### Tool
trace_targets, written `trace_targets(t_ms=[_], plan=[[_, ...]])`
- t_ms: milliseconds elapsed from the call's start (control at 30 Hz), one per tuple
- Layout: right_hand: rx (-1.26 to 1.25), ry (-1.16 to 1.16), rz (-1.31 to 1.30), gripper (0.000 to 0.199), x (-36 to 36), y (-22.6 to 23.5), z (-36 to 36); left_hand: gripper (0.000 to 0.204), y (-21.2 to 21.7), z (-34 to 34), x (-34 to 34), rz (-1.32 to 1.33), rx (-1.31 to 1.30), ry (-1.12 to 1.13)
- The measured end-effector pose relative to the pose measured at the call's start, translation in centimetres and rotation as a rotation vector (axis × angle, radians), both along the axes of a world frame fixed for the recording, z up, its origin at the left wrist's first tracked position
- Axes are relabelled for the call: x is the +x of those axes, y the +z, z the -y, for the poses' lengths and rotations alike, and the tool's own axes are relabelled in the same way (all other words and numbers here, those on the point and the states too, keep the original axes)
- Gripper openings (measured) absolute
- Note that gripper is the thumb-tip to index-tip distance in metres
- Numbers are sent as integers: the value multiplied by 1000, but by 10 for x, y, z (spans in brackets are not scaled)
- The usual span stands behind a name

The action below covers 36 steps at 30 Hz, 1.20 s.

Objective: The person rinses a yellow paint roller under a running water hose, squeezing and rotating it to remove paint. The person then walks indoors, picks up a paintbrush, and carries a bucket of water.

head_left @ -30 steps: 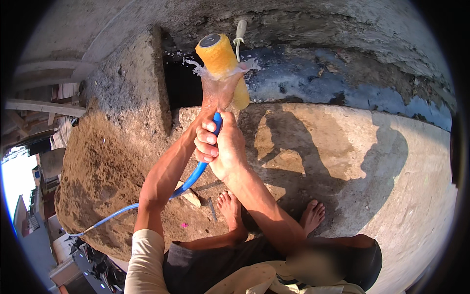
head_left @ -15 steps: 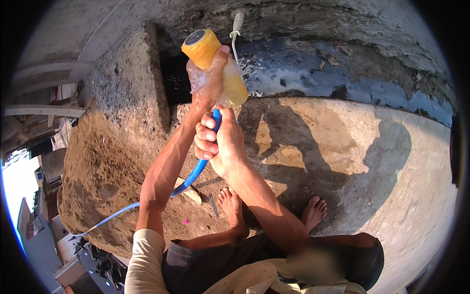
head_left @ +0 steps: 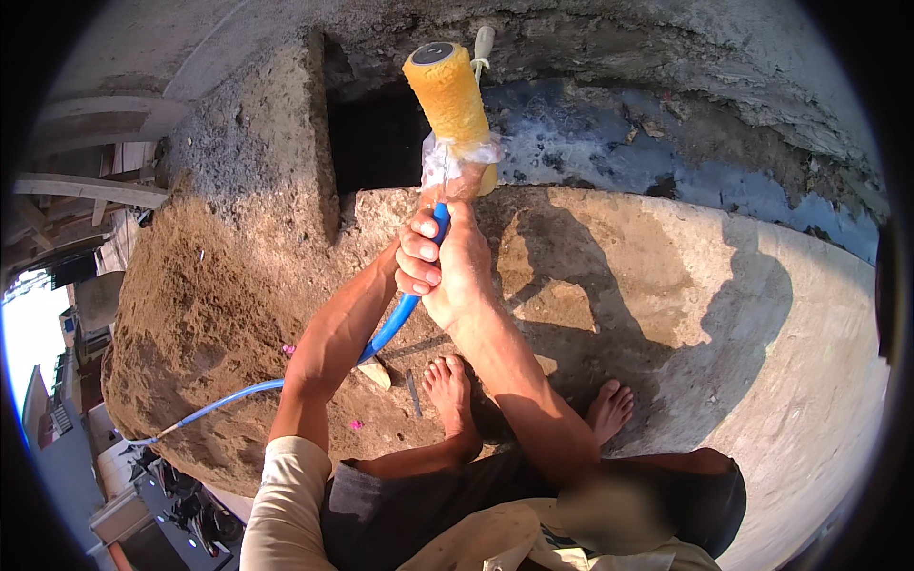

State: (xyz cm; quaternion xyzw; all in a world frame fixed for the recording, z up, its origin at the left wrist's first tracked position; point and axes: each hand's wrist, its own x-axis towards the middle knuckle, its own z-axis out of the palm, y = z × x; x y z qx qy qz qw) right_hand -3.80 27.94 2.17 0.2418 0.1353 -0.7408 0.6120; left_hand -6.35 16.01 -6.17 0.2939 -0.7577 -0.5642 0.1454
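Observation:
My left hand [head_left: 463, 181] is closed round the lower part of a yellow fluffy paint roller [head_left: 447, 100], partly hidden by water and by my other hand. The roller stands tilted, its dark round end cap uppermost. Behind it shows a pale roller handle [head_left: 484, 44]; its link to the roller is hidden. Just below, my right hand [head_left: 447, 262] is wrapped round a blue hose [head_left: 386, 333], thumb near the mouth. White water [head_left: 447, 162] jets from the hose onto the roller's lower part and my left hand, splashing to the sides.
A wet ditch [head_left: 571, 138] with greyish water runs along the far side, with a dark hole [head_left: 376, 143] at its left. A sand pile [head_left: 190, 324] lies at the left, the hose crossing it. My bare feet [head_left: 447, 395] stand on the concrete ledge [head_left: 666, 247].
The roller has come more upright, with my left hand now lower on it and the jet hitting its lower part. My right hand and the hose have shifted slightly right.

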Motion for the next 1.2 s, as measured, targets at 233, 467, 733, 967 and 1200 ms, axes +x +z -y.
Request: trace_targets(t_ms=[233,467,733,967,1200], plan=[[-20,-19,69,43,3,-26,1,49,10,-5,9,-41,99,49],[11,-25,68,42,8,-36,-3,48,-11,-10,13,92,-67,14],[24,-22,93,44,9,-26,2,49,-22,-7,18,-21,-225,28],[43,-34,44,41,6,-30,0,51,-8,-8,17,23,-215,58],[-17,5,32,41,-1,-22,-6,55,-2,-13,4,-68,-236,113]])
